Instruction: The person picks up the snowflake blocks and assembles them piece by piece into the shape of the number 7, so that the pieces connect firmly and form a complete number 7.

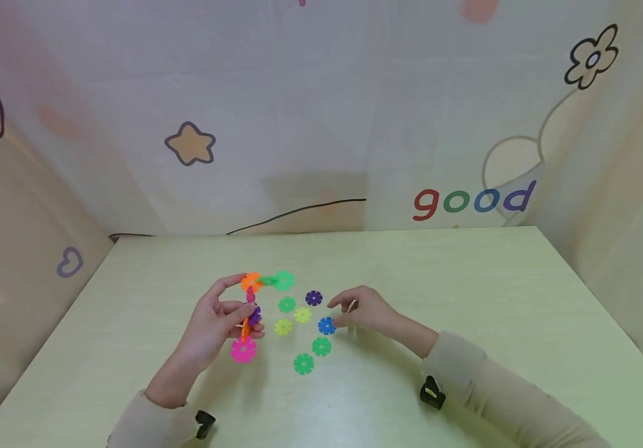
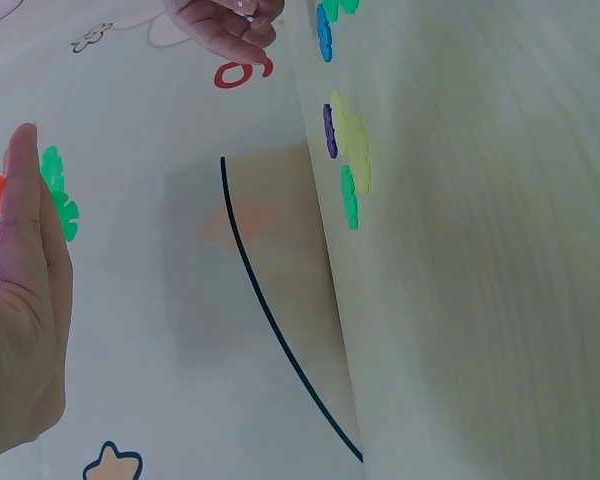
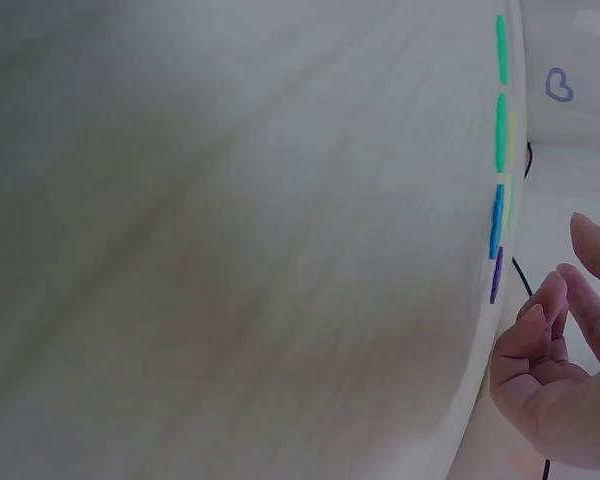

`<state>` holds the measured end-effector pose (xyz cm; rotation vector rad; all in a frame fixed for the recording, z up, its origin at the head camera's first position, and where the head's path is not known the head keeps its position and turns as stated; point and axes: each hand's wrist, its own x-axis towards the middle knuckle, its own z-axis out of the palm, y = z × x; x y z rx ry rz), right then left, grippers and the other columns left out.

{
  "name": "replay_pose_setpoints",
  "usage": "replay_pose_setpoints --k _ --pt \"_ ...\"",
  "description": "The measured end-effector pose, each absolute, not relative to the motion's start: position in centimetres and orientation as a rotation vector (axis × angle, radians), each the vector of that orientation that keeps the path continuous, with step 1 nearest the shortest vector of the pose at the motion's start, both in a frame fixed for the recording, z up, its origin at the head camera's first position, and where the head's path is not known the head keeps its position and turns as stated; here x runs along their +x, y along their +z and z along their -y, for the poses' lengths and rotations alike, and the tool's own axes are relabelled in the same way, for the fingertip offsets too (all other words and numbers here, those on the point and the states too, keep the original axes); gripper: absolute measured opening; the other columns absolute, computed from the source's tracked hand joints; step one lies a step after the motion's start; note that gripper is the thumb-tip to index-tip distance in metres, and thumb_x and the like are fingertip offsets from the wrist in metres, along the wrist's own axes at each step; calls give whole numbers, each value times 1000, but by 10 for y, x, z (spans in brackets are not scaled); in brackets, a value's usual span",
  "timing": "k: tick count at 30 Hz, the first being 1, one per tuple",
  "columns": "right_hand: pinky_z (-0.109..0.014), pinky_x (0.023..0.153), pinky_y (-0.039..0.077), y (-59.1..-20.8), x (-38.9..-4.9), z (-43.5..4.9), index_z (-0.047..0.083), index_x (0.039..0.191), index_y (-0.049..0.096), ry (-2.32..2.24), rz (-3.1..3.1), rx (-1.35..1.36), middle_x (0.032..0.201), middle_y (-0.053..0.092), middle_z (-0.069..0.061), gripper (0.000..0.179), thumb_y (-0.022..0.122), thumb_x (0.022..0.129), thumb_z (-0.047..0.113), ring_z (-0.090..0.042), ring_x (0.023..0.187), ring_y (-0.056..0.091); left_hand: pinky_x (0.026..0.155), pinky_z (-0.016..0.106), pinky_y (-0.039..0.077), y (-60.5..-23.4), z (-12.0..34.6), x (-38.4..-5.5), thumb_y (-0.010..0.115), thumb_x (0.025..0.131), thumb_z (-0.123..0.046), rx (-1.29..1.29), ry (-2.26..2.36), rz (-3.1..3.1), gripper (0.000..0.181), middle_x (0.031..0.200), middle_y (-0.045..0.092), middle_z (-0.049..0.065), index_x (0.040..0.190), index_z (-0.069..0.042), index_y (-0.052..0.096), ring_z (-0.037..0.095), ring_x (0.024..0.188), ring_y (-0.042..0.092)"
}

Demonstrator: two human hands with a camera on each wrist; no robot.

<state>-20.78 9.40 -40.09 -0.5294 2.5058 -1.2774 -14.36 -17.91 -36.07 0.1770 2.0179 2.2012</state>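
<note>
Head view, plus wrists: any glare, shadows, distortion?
Head: whitish glare low on the pale greenish table, soft shadows near the bare left hand and right hand. Left wrist: grey shadow on the pale printed backdrop. Right wrist: table dim with diffuse dark bands, edge bowed.

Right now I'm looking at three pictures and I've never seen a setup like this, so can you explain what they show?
There's no machine here: a person works with a bare left hand and right hand. The wide picture comes from a camera worn on the head, looking forward and down. The other two come from cameras on the wrists, one each, so the table appears turned on its side. Loose on it, shaped like flowers, lie three green discs, two yellow discs, a purple disc and a blue disc. The left hand holds a chain of linked pieces in orange, green, pink and purple. The right hand hovers near the blue disc, apparently holding nothing.
</note>
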Motion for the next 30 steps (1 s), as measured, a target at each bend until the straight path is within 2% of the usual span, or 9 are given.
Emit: replay_pose_setpoints --k 5,10,14,23,30 --pt "-24 52 42 -406 -213 -94 6 100 69 -1234 -2497 -533 77 53 -3 28 75 74 9 -16 66 49 68 45 53 -360 179 -144 58 87 -3 171 2195 -2026 57 78 66 8 136 -9 29 25 67 66" --pt "-23 50 41 -411 -218 -92 6 100 69 -1181 -2471 -540 71 54 -2 27 74 74 6 -14 59 48 69 45 52 -362 180 -144 58 88 -3 174 2203 -1998 57 79 65 8 136 -10 28 24 67 66" --pt "-23 55 39 -415 -221 -89 7 101 69 -1126 -2473 -564 69 52 -1 29 75 72 6 -14 63 46 69 45 52 -364 180 -144 58 87 -4 181 2204 -1988 57 80 65 11 136 -9 29 24 66 66" --pt "-25 63 35 -416 -218 -82 14 98 71 -974 -2580 -570 73 52 1 30 79 69 11 -15 72 44 69 42 53 -366 176 -144 59 87 -4 157 2153 -2007 57 80 66 8 136 -9 28 23 67 66" --pt "-28 72 41 -416 -218 -81 12 87 66 -943 -2597 -536 80 55 3 25 80 67 8 -14 78 47 69 42 53 -368 174 -144 58 88 -6 192 2143 -1999 57 80 66 8 136 -9 27 22 67 66"
